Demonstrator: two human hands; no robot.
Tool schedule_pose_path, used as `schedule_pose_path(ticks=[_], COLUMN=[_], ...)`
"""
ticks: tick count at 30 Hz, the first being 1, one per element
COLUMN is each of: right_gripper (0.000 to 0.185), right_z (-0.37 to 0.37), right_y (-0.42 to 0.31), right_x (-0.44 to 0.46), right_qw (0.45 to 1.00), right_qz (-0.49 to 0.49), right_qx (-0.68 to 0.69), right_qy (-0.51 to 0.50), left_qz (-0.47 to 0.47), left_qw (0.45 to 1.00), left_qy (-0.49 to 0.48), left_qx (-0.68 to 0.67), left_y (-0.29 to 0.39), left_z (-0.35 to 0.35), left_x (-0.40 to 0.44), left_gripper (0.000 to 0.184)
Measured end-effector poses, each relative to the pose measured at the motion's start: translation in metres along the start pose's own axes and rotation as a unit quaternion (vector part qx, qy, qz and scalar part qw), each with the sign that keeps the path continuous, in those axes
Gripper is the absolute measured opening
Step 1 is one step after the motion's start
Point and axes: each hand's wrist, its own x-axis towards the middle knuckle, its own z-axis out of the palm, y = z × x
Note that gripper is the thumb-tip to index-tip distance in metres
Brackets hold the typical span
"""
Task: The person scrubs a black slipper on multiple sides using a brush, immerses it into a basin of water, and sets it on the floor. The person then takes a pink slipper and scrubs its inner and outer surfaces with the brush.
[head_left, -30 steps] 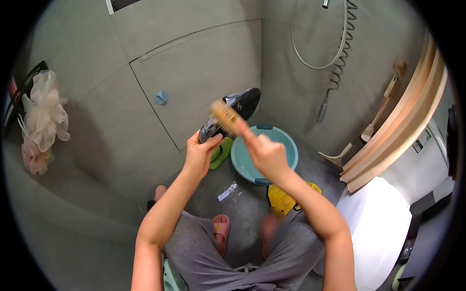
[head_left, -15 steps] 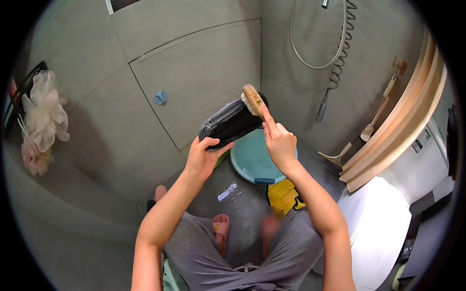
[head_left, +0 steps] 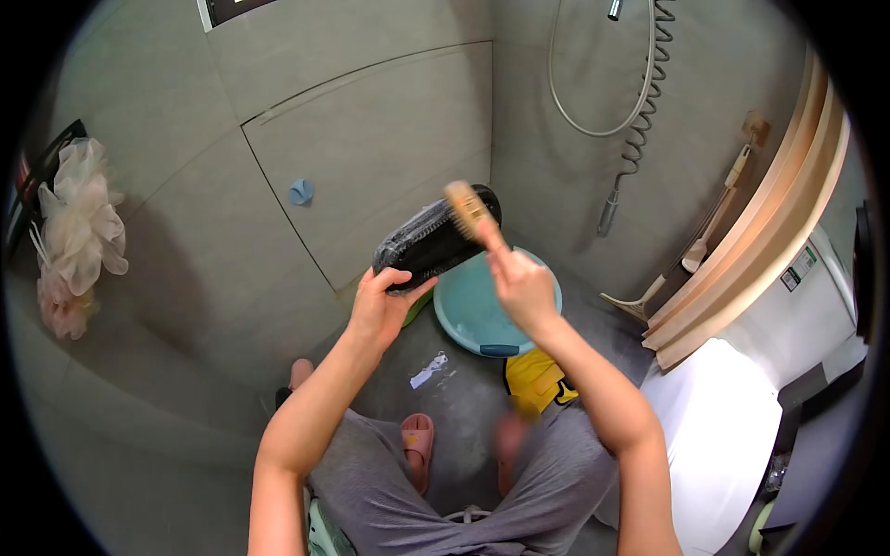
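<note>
My left hand (head_left: 376, 308) grips the black shoe (head_left: 428, 248) by its near end, beyond the blue basin's (head_left: 482, 320) far-left rim, seemingly steadying it for the wooden brush (head_left: 469, 208) my right hand (head_left: 525, 292) clasps.

Grey walls (head_left: 399, 120) — seamed — meet a grey floor (head_left: 461, 422).

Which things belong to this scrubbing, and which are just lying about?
Scrubbing:
Foamy black shoe (seemingly), left hand
Light brown wooden brush, right hand
Probably round blue plastic basin

Seemingly lying about:
Yellow and black fabric
Small white scrap
</note>
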Motion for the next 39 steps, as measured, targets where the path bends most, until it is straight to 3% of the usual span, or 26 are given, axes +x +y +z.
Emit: schedule_pose_path(ticks=[3,7,9,13,15,18,21,23,24,25,27,31,33,35,37,39], right_gripper=[0.062,0.055,0.055,0.062,0.06,0.055,0.057,0.063,0.068,0.069,0.068,0.06,0.06,0.059,0.066,0.065], right_z=[-0.01,0.002,0.002,-0.007,-0.007,-0.01,-0.004,-0.006,-0.001,-0.006,-0.009,-0.008,-0.005,-0.005,-0.005,-0.015], right_y=[-0.026,0.018,0.023,-0.019,-0.025,0.006,0.022,-0.006,-0.016,-0.032,-0.047,-0.002,0.006,-0.02,-0.046,-0.063], right_x=[-0.003,0.013,0.009,-0.012,-0.011,0.01,0.002,-0.01,-0.018,-0.026,-0.022,0.001,-0.002,-0.013,-0.026,-0.02], right_qw=[0.997,0.997,0.995,0.997,0.998,0.994,0.996,1.0,0.997,0.994,0.993,0.999,0.997,0.998,0.997,0.993], right_qz=[-0.072,0.069,0.087,-0.065,-0.063,0.106,0.08,0.01,-0.071,-0.107,-0.114,0.039,0.066,0.044,-0.069,-0.097], right_qx=[0.021,-0.022,-0.038,0.019,0.02,-0.009,-0.027,0.025,0.033,0.026,0.036,-0.025,-0.034,-0.018,0.032,0.053], right_qy=[-0.03,0.014,0.006,-0.023,-0.022,-0.031,0.015,0.008,0.019,-0.024,-0.012,0.011,0.006,-0.034,-0.031,-0.039], left_qz=[0.005,-0.003,-0.007,-0.001,-0.002,-0.004,-0.003,-0.01,-0.012,-0.011,-0.009,-0.016,-0.019,-0.019,-0.022,-0.028], left_qw=[1.0,1.0,1.0,1.0,1.0,1.0,1.0,1.0,1.0,1.0,0.999,1.0,1.0,1.0,1.0,0.997], left_qy=[-0.016,-0.023,-0.014,-0.014,-0.023,-0.024,-0.024,-0.025,-0.022,-0.02,-0.027,-0.023,0.0,-0.005,-0.007,-0.017], left_qx=[-0.005,-0.011,-0.012,-0.001,-0.002,-0.001,0.005,0.007,0.01,0.015,0.028,-0.001,0.017,0.019,0.022,0.07], left_y=[0.005,0.004,0.001,0.002,0.009,0.009,0.008,0.005,0.005,0.006,0.006,0.007,0.005,0.003,0.001,0.003], left_z=[0.004,0.002,0.002,0.0,0.004,0.003,0.003,0.001,0.0,-0.002,-0.006,0.004,0.002,0.0,-0.002,-0.004], left_x=[0.0,-0.002,-0.004,-0.001,-0.002,-0.008,-0.008,-0.007,-0.005,-0.002,-0.001,-0.009,-0.01,-0.008,-0.008,-0.009], left_gripper=[0.032,0.034,0.035,0.037,0.037,0.038,0.039,0.039,0.039,0.04,0.038,0.043,0.038,0.037,0.035,0.033])
